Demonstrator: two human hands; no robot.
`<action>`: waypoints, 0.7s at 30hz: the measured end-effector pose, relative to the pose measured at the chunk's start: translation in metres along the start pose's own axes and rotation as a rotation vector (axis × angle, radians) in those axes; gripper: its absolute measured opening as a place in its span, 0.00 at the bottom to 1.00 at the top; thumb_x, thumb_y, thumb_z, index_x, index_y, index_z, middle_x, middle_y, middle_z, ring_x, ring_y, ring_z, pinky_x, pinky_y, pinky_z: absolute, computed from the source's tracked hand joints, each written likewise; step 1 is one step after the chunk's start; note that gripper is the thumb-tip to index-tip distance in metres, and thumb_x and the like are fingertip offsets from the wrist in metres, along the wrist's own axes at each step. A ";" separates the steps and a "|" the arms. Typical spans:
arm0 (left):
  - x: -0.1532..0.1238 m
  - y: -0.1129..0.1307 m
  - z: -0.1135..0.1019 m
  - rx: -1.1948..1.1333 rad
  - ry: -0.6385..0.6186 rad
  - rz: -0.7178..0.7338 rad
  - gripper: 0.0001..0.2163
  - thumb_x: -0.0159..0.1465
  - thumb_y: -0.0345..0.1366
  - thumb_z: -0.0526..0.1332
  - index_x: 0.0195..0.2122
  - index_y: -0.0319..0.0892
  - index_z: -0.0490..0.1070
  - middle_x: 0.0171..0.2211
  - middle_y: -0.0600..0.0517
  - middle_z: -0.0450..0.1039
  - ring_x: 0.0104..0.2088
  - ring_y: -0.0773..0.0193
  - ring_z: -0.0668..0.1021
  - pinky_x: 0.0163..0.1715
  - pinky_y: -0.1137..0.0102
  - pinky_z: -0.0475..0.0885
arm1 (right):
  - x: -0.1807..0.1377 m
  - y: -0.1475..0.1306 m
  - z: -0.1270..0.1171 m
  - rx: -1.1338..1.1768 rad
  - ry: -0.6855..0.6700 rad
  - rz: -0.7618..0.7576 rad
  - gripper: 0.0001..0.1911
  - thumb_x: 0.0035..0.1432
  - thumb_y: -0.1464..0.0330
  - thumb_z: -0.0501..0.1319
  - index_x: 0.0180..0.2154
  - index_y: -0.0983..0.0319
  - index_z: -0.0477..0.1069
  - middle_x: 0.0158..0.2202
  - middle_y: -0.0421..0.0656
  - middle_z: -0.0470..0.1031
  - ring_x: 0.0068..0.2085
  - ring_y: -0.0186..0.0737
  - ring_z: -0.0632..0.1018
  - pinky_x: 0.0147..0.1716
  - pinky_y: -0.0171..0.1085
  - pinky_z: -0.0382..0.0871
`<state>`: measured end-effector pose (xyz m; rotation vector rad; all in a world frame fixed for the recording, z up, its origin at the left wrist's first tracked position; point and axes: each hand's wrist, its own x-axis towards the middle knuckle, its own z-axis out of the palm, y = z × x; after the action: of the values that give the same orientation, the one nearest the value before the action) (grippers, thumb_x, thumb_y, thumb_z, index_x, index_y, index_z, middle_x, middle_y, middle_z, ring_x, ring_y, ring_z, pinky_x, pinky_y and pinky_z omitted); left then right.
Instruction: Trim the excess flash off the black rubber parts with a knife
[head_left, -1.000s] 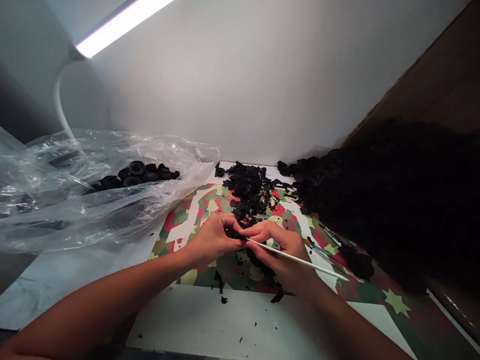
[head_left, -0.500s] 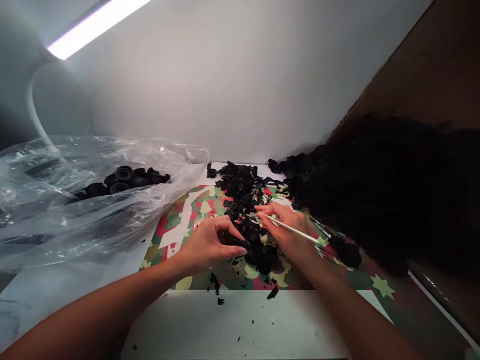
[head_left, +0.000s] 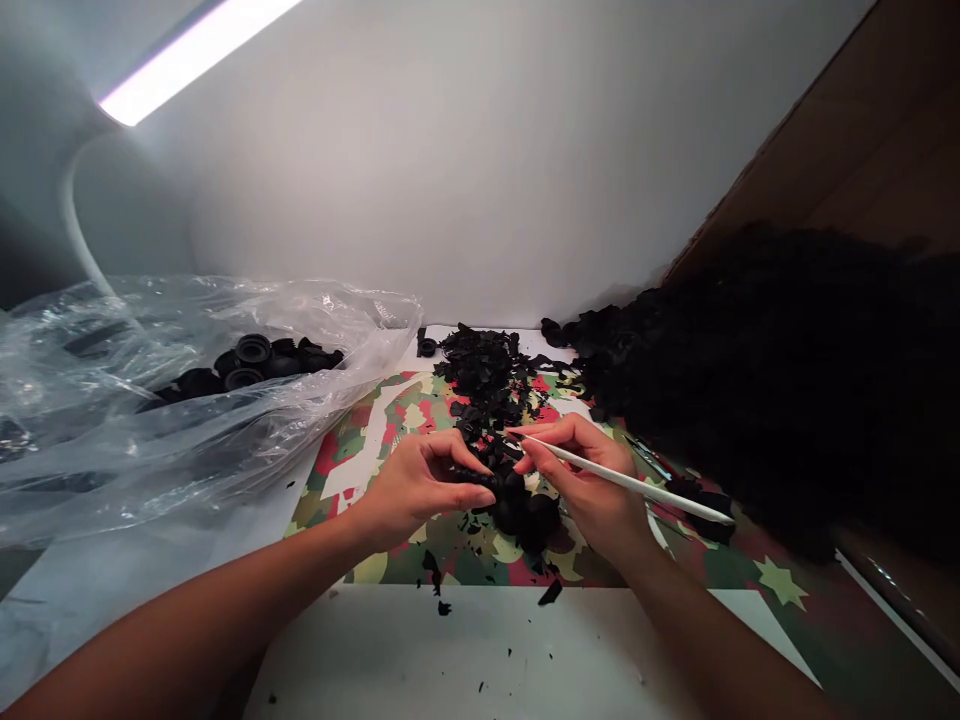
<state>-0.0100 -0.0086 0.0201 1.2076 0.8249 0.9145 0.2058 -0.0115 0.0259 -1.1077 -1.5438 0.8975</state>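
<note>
Your left hand (head_left: 416, 490) pinches a black part (head_left: 474, 479), your right hand (head_left: 596, 480) a white stick (head_left: 675, 495). Scraps (head_left: 484, 362) lie heaped; pieces (head_left: 529, 512) seemingly remain.

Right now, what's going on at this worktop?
A person is working with both hands over a patterned sheet. The left hand pinches a small black piece, and the right hand holds a thin white tool, its tip apart from that piece. Rounded black parts lie between the hands, with black scraps beyond. To the left, clear plastic surrounds more round black parts; a large dark heap fills the right.
</note>
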 end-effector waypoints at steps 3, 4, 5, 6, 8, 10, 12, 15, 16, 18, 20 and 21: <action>0.001 -0.001 -0.001 -0.026 -0.011 -0.025 0.09 0.51 0.32 0.76 0.29 0.39 0.78 0.26 0.56 0.74 0.23 0.74 0.72 0.24 0.76 0.66 | -0.002 -0.003 0.003 0.080 -0.025 -0.014 0.08 0.63 0.63 0.66 0.33 0.59 0.76 0.42 0.46 0.83 0.43 0.44 0.82 0.41 0.40 0.77; 0.001 -0.001 -0.001 -0.028 -0.011 -0.031 0.09 0.51 0.32 0.76 0.29 0.39 0.78 0.26 0.56 0.74 0.22 0.74 0.72 0.24 0.77 0.66 | -0.003 -0.003 0.004 0.102 -0.027 -0.017 0.07 0.62 0.63 0.66 0.32 0.59 0.76 0.44 0.46 0.82 0.44 0.44 0.82 0.41 0.40 0.77; 0.001 -0.001 0.000 -0.027 -0.010 -0.038 0.09 0.51 0.32 0.76 0.29 0.39 0.78 0.26 0.56 0.74 0.22 0.75 0.72 0.24 0.77 0.66 | -0.003 -0.004 0.004 0.122 -0.030 -0.018 0.07 0.62 0.64 0.67 0.32 0.59 0.76 0.45 0.46 0.82 0.44 0.44 0.82 0.40 0.40 0.77; 0.001 -0.001 0.000 -0.023 -0.006 -0.045 0.09 0.51 0.33 0.76 0.29 0.39 0.77 0.26 0.56 0.74 0.22 0.74 0.72 0.24 0.76 0.66 | -0.004 -0.004 0.005 0.134 -0.035 -0.020 0.07 0.61 0.64 0.67 0.31 0.59 0.76 0.44 0.46 0.82 0.43 0.44 0.82 0.40 0.40 0.78; 0.001 0.000 -0.001 0.002 0.004 -0.061 0.10 0.52 0.34 0.76 0.29 0.39 0.77 0.26 0.56 0.75 0.23 0.74 0.72 0.23 0.76 0.66 | -0.005 -0.004 0.005 0.129 -0.070 -0.044 0.07 0.61 0.65 0.67 0.31 0.59 0.76 0.43 0.46 0.82 0.42 0.43 0.82 0.40 0.40 0.77; 0.001 0.000 -0.001 0.037 0.012 -0.074 0.10 0.52 0.35 0.75 0.28 0.38 0.76 0.26 0.55 0.74 0.23 0.73 0.72 0.23 0.76 0.65 | -0.006 -0.005 0.004 0.096 -0.123 -0.091 0.06 0.62 0.66 0.66 0.31 0.58 0.76 0.42 0.45 0.83 0.42 0.43 0.82 0.42 0.40 0.77; 0.001 0.000 -0.002 0.060 0.017 -0.087 0.11 0.53 0.37 0.75 0.28 0.38 0.75 0.25 0.55 0.73 0.22 0.72 0.72 0.21 0.75 0.63 | -0.009 -0.007 0.004 0.057 -0.172 -0.131 0.05 0.63 0.68 0.66 0.32 0.57 0.76 0.42 0.43 0.83 0.43 0.42 0.82 0.43 0.40 0.76; 0.001 -0.001 -0.003 0.096 0.018 -0.088 0.12 0.53 0.38 0.74 0.27 0.38 0.73 0.22 0.57 0.69 0.21 0.72 0.69 0.20 0.75 0.60 | -0.011 -0.010 0.004 -0.003 -0.227 -0.164 0.05 0.63 0.70 0.64 0.32 0.57 0.75 0.44 0.42 0.83 0.44 0.43 0.82 0.44 0.40 0.75; 0.001 -0.001 -0.003 0.111 0.020 -0.083 0.12 0.53 0.38 0.74 0.27 0.38 0.73 0.22 0.57 0.68 0.21 0.73 0.69 0.20 0.75 0.59 | -0.011 -0.011 0.004 -0.019 -0.242 -0.173 0.05 0.63 0.71 0.64 0.32 0.57 0.74 0.44 0.43 0.83 0.44 0.43 0.82 0.44 0.41 0.75; 0.001 -0.001 -0.004 0.135 0.024 -0.074 0.12 0.53 0.39 0.74 0.26 0.38 0.73 0.21 0.58 0.66 0.21 0.72 0.68 0.21 0.74 0.58 | -0.011 -0.012 0.004 -0.040 -0.264 -0.192 0.05 0.62 0.72 0.64 0.33 0.57 0.75 0.44 0.43 0.83 0.43 0.43 0.83 0.44 0.40 0.75; 0.002 -0.002 -0.004 0.142 0.024 -0.078 0.13 0.53 0.39 0.74 0.26 0.38 0.73 0.21 0.58 0.66 0.21 0.72 0.67 0.21 0.74 0.58 | -0.010 -0.012 0.005 -0.057 -0.273 -0.207 0.05 0.62 0.72 0.63 0.33 0.58 0.75 0.44 0.42 0.83 0.43 0.42 0.83 0.43 0.40 0.75; 0.002 -0.002 -0.004 0.146 0.024 -0.081 0.13 0.53 0.39 0.74 0.26 0.38 0.72 0.21 0.58 0.66 0.20 0.72 0.67 0.21 0.74 0.57 | -0.010 -0.011 0.005 -0.064 -0.273 -0.214 0.05 0.62 0.73 0.63 0.33 0.58 0.75 0.44 0.42 0.83 0.43 0.41 0.82 0.42 0.39 0.75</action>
<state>-0.0126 -0.0053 0.0176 1.2817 0.9668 0.8151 0.1993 -0.0243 0.0323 -0.8691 -1.8878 0.8838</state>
